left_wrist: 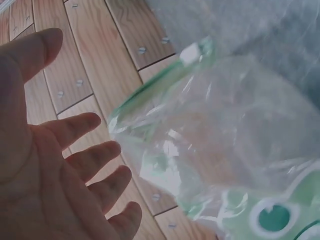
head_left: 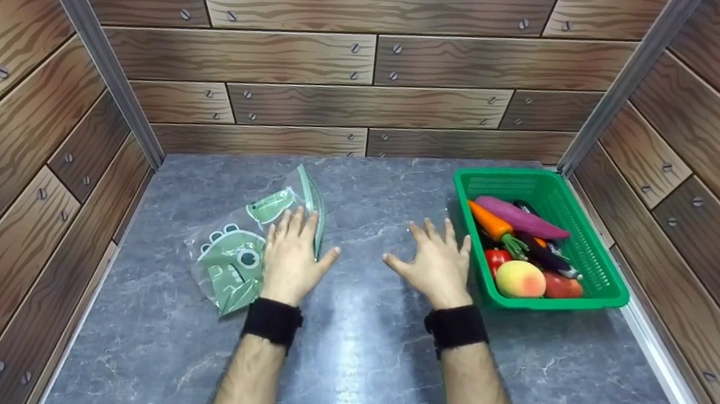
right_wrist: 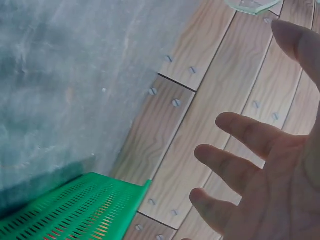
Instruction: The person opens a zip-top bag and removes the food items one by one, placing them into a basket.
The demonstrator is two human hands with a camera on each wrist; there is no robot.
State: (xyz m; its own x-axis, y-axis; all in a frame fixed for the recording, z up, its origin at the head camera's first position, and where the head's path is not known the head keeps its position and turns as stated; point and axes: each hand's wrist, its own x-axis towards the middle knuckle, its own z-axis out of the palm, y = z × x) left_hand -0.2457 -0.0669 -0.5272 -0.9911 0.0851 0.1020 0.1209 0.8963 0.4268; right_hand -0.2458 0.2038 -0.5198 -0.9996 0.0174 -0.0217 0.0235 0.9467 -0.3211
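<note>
Clear plastic with a green frog print, the zip bag (head_left: 249,245) lies flat on the grey bench (head_left: 356,354), left of centre, its long axis running from lower left to upper right and its zip edge toward the back wall. Left hand (head_left: 291,257) hovers spread over its right edge, apparently ready to take it. Right hand (head_left: 437,264) hovers spread and empty beside the green basket (head_left: 607,289) of toy vegetables.

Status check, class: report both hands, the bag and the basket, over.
Left hand open, over the clear frog-print bag. Right hand open, empty, beside the green basket of produce. Nothing between them.
</note>
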